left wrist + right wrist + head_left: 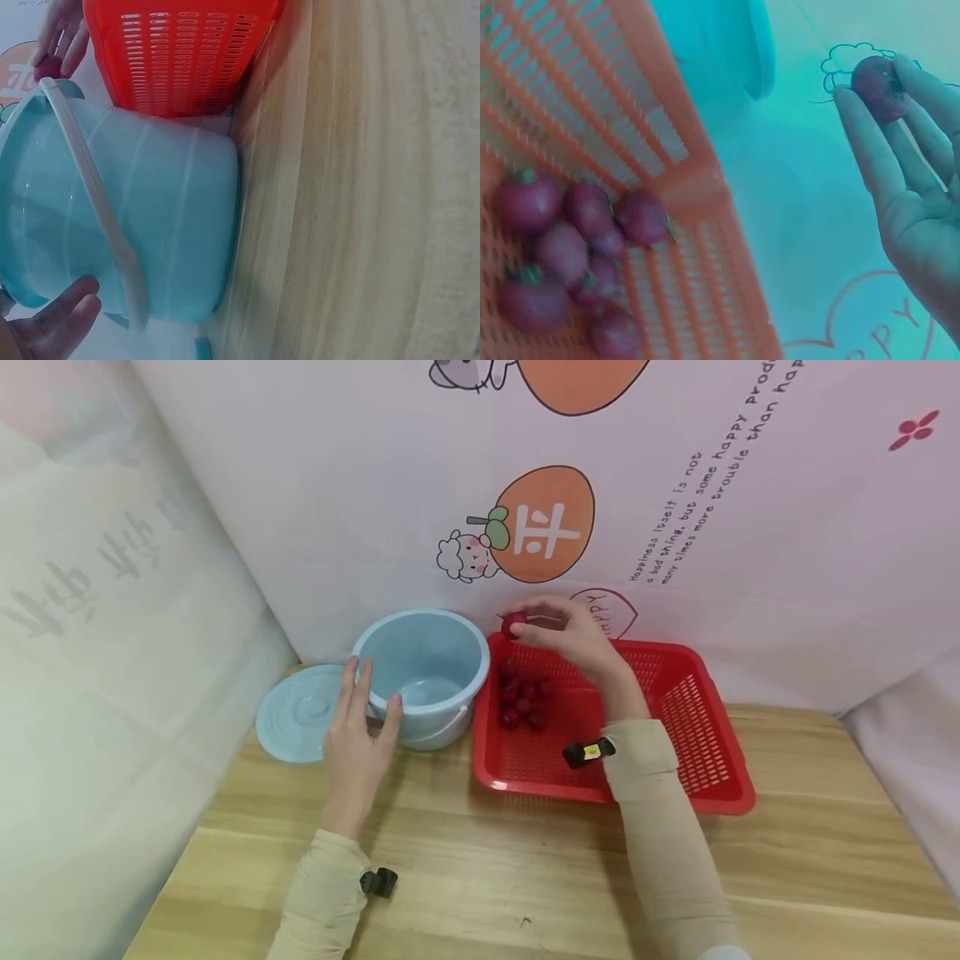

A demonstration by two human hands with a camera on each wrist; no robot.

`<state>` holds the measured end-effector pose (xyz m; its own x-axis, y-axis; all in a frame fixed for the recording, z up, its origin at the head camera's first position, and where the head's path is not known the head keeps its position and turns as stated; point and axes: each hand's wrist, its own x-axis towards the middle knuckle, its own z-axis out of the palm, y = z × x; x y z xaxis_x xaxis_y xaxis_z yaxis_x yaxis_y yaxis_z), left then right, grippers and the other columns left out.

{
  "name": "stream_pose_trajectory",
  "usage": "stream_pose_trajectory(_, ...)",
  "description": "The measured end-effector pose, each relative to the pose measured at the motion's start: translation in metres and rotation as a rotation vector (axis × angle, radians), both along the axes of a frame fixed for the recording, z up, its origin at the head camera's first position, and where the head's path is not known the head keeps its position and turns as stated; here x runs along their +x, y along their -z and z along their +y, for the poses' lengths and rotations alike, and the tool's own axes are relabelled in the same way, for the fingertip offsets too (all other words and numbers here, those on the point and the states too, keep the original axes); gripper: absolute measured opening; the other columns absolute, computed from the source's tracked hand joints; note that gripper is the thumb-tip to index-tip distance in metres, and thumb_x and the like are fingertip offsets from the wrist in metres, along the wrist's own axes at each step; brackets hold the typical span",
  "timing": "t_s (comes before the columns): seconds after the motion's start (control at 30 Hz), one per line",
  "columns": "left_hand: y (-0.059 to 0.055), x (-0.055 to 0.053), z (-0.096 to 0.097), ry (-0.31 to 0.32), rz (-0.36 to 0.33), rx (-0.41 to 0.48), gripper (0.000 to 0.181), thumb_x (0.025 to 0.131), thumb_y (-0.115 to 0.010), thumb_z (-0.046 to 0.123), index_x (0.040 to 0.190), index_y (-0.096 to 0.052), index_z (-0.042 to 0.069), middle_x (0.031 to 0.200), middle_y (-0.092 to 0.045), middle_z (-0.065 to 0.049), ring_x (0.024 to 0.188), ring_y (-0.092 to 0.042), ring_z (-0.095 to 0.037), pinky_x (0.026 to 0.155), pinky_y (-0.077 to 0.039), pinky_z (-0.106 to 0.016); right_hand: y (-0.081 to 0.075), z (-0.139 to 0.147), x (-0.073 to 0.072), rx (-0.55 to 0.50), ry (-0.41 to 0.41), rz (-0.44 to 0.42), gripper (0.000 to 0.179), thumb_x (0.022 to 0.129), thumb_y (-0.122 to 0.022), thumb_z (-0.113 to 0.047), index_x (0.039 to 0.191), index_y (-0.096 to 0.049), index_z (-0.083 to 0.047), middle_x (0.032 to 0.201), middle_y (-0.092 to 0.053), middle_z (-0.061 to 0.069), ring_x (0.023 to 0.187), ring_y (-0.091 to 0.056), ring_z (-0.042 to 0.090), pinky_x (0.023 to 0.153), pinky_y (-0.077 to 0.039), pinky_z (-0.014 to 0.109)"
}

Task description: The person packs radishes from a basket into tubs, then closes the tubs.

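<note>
In the head view, my right hand [566, 631] pinches a red radish [513, 625] between thumb and fingertips, above the far left corner of the red basket [491, 768]. The right wrist view shows this radish [881, 88] with a thin root tail. Several more radishes [525, 703] lie together in the basket's left end, some with green stem stubs. My left hand [356, 739], fingers straight and thumb spread, is at the near left side of the light blue bucket [435, 739], fingertips right at its rim. The bucket stands upright, its inside visible and bare.
A round blue lid [300, 714] lies on the wooden table [450, 868], left of the bucket. The bucket's white handle [105, 210] hangs down its near side. Bucket and basket stand side by side, close to the printed cloth [360, 510] behind them.
</note>
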<state>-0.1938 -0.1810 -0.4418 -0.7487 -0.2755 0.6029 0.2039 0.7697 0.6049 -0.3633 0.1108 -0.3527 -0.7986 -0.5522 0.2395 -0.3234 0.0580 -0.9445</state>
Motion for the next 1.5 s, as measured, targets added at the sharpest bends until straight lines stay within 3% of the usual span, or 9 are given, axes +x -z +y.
stream_pose_trajectory(0.1,0.003,0.002,0.0,-0.008,-0.008,0.007,0.068,0.107,-0.055,0.05,0.164,-0.041,0.015,0.172,-0.032,-0.002,0.125,-0.064,-0.044,0.072,-0.057,-0.057,0.005,-0.011,0.003,-0.051,-0.018,-0.022,0.037,0.097,-0.079,-0.02,0.131,-0.072,-0.008,0.128,-0.072,0.011,0.118,-0.07,0.031,0.101,-0.055,0.052)
stream_pose_trajectory(0.37,0.003,0.006,0.0,-0.013,-0.008,0.01,0.067,0.107,-0.056,0.049,0.164,-0.041,0.017,0.172,-0.033,-0.002,0.098,-0.072,-0.039,0.06,-0.053,-0.048,0.012,-0.042,0.013,-0.085,-0.051,-0.065,0.035,0.096,-0.08,-0.022,0.13,-0.073,-0.014,0.128,-0.072,0.009,0.119,-0.069,0.03,0.104,-0.05,0.06)
stream_pose_trajectory(0.6,0.001,0.004,0.001,-0.01,-0.011,0.004,0.067,0.107,-0.055,0.051,0.164,-0.041,0.018,0.172,-0.032,0.001,0.093,-0.071,-0.035,0.063,-0.054,-0.047,0.016,-0.065,0.016,-0.049,-0.08,-0.017,0.033,0.096,-0.08,-0.026,0.128,-0.075,-0.02,0.13,-0.071,0.003,0.121,-0.068,0.026,0.101,-0.055,0.05)
stream_pose_trajectory(0.8,0.002,0.004,0.001,-0.012,0.002,0.007,0.067,0.107,-0.056,0.05,0.164,-0.041,0.019,0.172,-0.032,0.001,0.08,-0.07,-0.032,0.063,-0.053,-0.046,0.015,-0.076,0.018,-0.044,-0.093,-0.017,0.033,0.096,-0.08,-0.023,0.129,-0.075,-0.019,0.131,-0.07,0.004,0.123,-0.067,0.025,0.1,-0.056,0.045)
stream_pose_trajectory(0.97,0.001,0.004,0.002,-0.012,0.01,0.005,0.066,0.107,-0.057,0.048,0.164,-0.043,0.017,0.172,-0.033,-0.001,0.075,-0.069,-0.03,0.063,-0.053,-0.043,0.014,-0.08,0.02,-0.004,-0.083,0.032,0.033,0.096,-0.08,-0.024,0.128,-0.075,-0.019,0.129,-0.071,0.002,0.12,-0.068,0.025,0.098,-0.057,0.043)
stream_pose_trajectory(1.13,0.003,0.004,0.003,-0.01,0.008,0.01,0.065,0.107,-0.057,0.047,0.163,-0.043,0.017,0.172,-0.033,0.0,0.08,-0.07,-0.032,0.063,-0.054,-0.046,0.017,-0.081,0.021,0.068,-0.093,0.109,0.033,0.096,-0.081,-0.025,0.129,-0.076,-0.018,0.125,-0.073,0.001,0.116,-0.07,0.024,0.097,-0.058,0.041)
stream_pose_trajectory(1.27,0.005,0.003,0.004,-0.006,0.015,0.004,0.065,0.107,-0.058,0.047,0.163,-0.043,0.017,0.172,-0.033,0.0,0.095,-0.07,-0.036,0.065,-0.054,-0.047,0.016,-0.08,0.023,0.125,-0.099,0.16,0.033,0.095,-0.082,-0.023,0.127,-0.077,-0.017,0.121,-0.074,-0.001,0.113,-0.071,0.022,0.095,-0.058,0.038)
stream_pose_trajectory(1.5,0.006,0.004,0.002,0.0,0.034,0.009,0.065,0.107,-0.058,0.046,0.163,-0.043,0.017,0.172,-0.033,0.0,0.099,-0.07,-0.036,0.06,-0.051,-0.043,0.016,-0.086,0.025,0.182,-0.119,0.278,0.033,0.095,-0.082,-0.018,0.126,-0.076,-0.009,0.119,-0.076,0.001,0.11,-0.073,0.02,0.095,-0.058,0.035)
